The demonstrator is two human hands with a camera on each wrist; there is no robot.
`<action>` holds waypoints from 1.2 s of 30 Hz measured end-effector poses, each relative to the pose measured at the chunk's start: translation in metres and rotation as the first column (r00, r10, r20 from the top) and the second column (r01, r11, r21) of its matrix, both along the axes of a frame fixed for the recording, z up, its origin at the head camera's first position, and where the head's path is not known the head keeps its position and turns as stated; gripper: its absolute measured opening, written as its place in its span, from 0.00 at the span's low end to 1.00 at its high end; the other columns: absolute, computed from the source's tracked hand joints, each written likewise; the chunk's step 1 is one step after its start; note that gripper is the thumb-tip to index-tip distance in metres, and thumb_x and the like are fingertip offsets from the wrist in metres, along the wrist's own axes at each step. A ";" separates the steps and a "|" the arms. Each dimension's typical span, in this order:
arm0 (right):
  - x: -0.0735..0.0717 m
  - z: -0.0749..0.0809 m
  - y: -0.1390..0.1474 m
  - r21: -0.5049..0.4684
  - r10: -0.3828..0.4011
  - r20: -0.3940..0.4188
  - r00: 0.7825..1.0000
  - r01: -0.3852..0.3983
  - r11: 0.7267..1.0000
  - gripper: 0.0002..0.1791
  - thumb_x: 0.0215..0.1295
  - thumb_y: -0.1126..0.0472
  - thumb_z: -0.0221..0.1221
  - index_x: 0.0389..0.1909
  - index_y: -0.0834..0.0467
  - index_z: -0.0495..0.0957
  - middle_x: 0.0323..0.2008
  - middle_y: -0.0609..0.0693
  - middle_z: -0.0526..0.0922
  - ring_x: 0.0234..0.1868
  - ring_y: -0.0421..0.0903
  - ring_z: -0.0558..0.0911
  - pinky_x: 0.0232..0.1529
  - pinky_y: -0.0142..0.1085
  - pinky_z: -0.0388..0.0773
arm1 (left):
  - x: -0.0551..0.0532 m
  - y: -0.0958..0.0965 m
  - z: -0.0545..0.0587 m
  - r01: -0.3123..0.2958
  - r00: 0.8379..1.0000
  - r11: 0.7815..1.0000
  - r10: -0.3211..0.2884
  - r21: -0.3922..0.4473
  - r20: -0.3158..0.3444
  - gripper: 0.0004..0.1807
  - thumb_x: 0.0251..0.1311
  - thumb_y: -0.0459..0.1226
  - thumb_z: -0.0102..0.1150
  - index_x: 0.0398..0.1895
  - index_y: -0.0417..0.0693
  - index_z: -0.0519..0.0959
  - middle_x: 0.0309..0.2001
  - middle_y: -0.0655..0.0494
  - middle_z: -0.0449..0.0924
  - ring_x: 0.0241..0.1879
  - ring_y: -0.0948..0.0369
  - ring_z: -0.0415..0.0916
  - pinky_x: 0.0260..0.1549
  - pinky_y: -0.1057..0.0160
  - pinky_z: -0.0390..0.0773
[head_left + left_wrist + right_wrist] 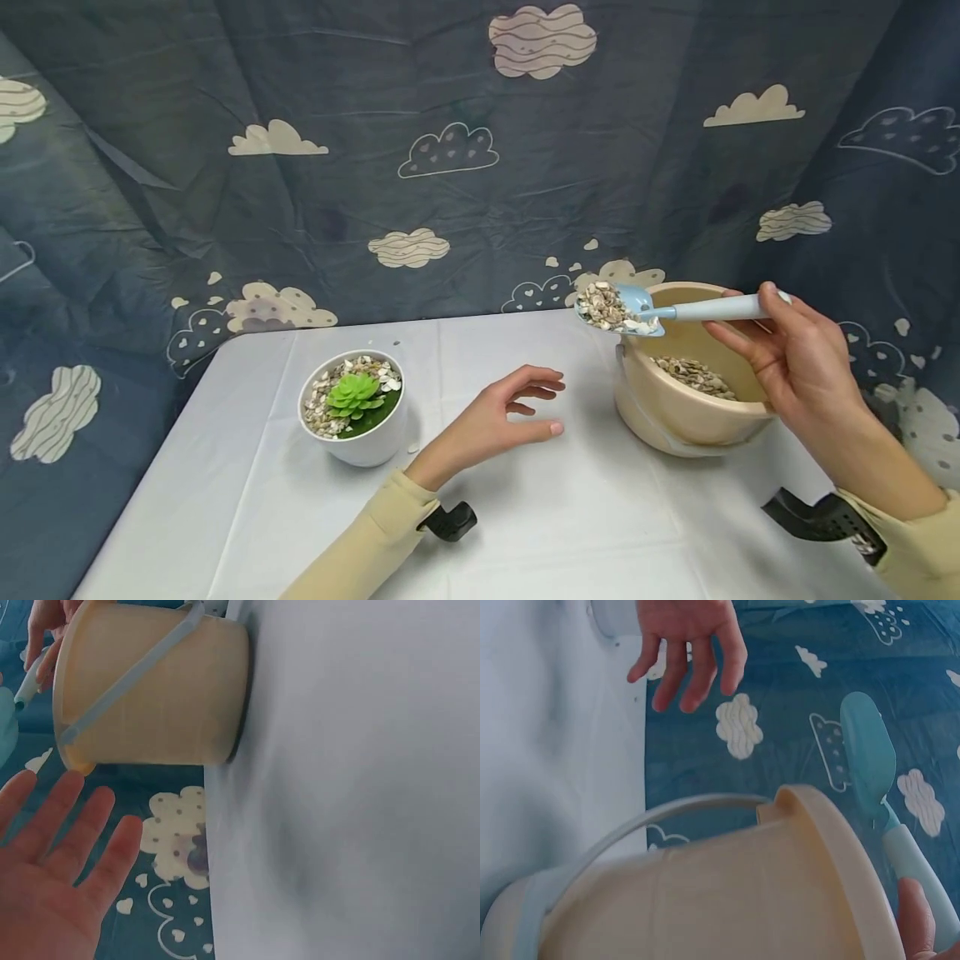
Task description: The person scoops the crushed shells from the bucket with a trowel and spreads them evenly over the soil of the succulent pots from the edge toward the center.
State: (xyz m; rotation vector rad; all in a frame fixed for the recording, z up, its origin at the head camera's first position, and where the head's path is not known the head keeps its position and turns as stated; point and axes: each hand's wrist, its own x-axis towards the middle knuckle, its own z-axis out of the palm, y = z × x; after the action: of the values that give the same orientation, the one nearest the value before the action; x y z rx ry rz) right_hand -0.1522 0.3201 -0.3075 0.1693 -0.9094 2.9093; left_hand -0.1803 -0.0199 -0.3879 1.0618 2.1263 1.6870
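Observation:
My right hand (806, 358) grips the pale handle of a light blue scoop (720, 309), its blade heaped with small beige and white stone chips (602, 307). The scoop is held above the left rim of a cream bucket (675, 425), with more chips (697, 377) lying inside. In the right wrist view the underside of the scoop (868, 750) shows beyond the bucket. Over the middle of the table my left hand (498, 421) hovers with fingers loosely extended, holding nothing. To its left stands a white pot (367, 450) with a green succulent (354, 395) among chips.
A white cloth covers the table (525, 517). Behind it hangs a dark blue curtain (360, 200) with cloud prints. A few stray chips (412, 447) lie near the pot. The bucket's pale handle (135, 675) hangs down against its side.

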 end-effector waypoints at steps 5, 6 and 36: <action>-0.003 0.003 -0.010 -0.004 -0.005 0.016 1.000 0.006 1.000 0.08 0.74 0.69 0.50 0.48 0.69 0.71 0.45 0.65 0.79 0.51 0.60 0.82 0.45 0.55 0.77 | 0.010 -0.016 0.002 0.010 1.000 0.999 -0.010 -0.036 -0.017 0.29 0.60 0.43 0.67 0.65 0.64 0.71 0.60 0.68 0.74 0.59 0.63 0.72 0.55 0.59 0.73; -0.004 0.003 -0.013 -0.005 -0.002 0.018 1.000 0.002 1.000 0.08 0.74 0.69 0.50 0.49 0.69 0.71 0.46 0.66 0.79 0.51 0.60 0.82 0.45 0.55 0.77 | 0.012 -0.020 0.002 0.009 1.000 0.999 -0.010 -0.045 -0.023 0.29 0.60 0.44 0.67 0.65 0.64 0.70 0.60 0.68 0.74 0.59 0.64 0.72 0.55 0.59 0.73; -0.010 0.006 -0.087 0.169 0.092 -0.023 0.995 -0.087 0.982 0.11 0.72 0.66 0.54 0.50 0.67 0.68 0.45 0.62 0.80 0.49 0.55 0.84 0.47 0.48 0.78 | 0.082 -0.159 -0.019 -0.104 0.995 0.992 0.104 -0.070 -0.011 0.26 0.61 0.31 0.64 0.63 0.51 0.73 0.59 0.50 0.75 0.58 0.52 0.72 0.53 0.55 0.75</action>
State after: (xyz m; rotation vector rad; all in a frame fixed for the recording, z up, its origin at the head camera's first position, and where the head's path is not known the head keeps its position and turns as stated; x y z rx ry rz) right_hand -0.1620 0.2326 -0.3018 0.2728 -1.1723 2.8994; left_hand -0.0981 -0.1791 -0.4073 0.9540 2.2641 1.6418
